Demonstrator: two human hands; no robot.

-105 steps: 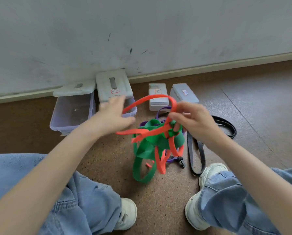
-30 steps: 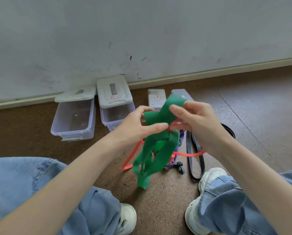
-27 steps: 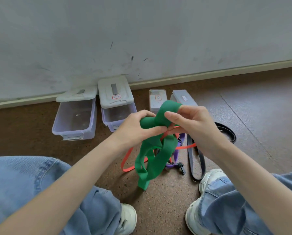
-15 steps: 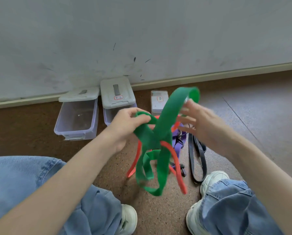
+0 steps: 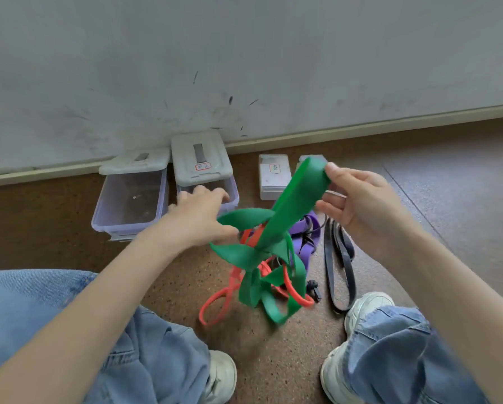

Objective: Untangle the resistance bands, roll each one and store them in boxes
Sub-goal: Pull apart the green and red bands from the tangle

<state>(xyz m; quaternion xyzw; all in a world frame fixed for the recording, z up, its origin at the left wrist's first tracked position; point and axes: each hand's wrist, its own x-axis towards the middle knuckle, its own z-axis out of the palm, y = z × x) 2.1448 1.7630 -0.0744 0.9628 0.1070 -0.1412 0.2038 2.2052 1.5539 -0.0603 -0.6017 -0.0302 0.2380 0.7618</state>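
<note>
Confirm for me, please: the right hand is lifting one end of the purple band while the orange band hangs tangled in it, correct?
Not quite: the head view shows the right hand lifting the green band, not the purple one. The purple band lies on the floor behind it. The orange band does hang tangled in the lifted band.

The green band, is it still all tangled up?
Yes, tangled. The green band twists in loops around the orange band, which threads through it. The right hand lifts one green end; the rest hangs knotted.
</note>
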